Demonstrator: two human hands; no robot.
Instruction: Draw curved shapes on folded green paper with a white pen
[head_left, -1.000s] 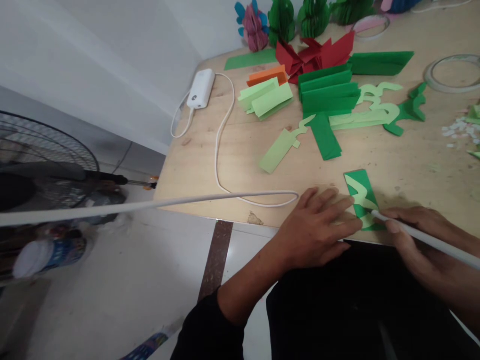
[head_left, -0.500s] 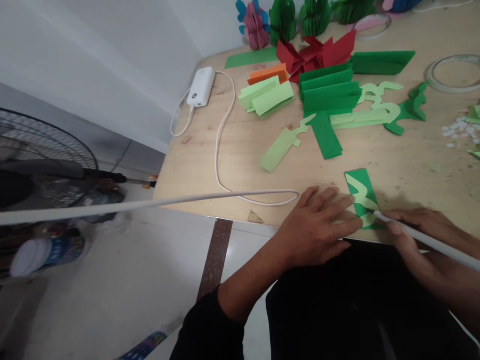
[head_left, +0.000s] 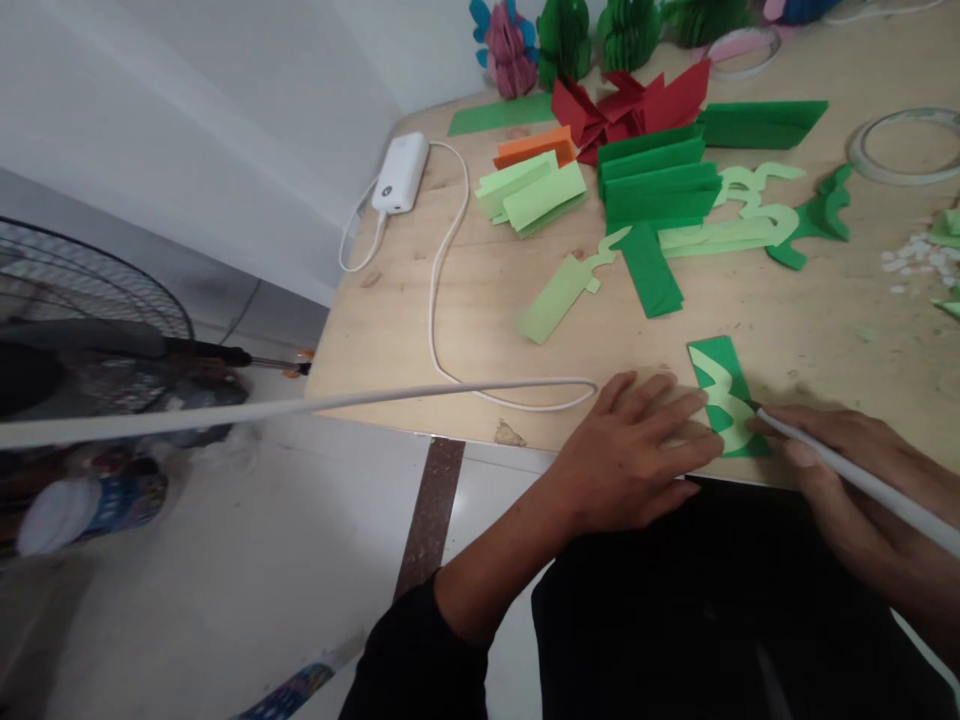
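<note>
A dark green paper rectangle (head_left: 721, 352) lies at the table's near edge. On top of it rests a wavy light green paper cutout (head_left: 718, 386). My left hand (head_left: 637, 450) is open and flat, its fingertips pressing the left side of these papers. In my right hand (head_left: 847, 465) is a slim white pen (head_left: 862, 475), its dark tip at the right edge of the cutout. Any drawn line is too fine to make out. Beyond them lie a light green strip with a wavy end (head_left: 555, 300) and a folded dark green strip (head_left: 654, 275).
Folded green papers (head_left: 660, 190), light green papers (head_left: 551, 198) and red papers (head_left: 637, 105) sit farther back. A white power bank (head_left: 403, 172) trails a white cable (head_left: 433, 310) across the left. At right are a tape roll (head_left: 859, 150) and white scraps (head_left: 919, 258).
The pen tip has moved slightly up and right, from over the cutout to its right edge. More of the cutout's lower curve shows. My left hand stays in place.
</note>
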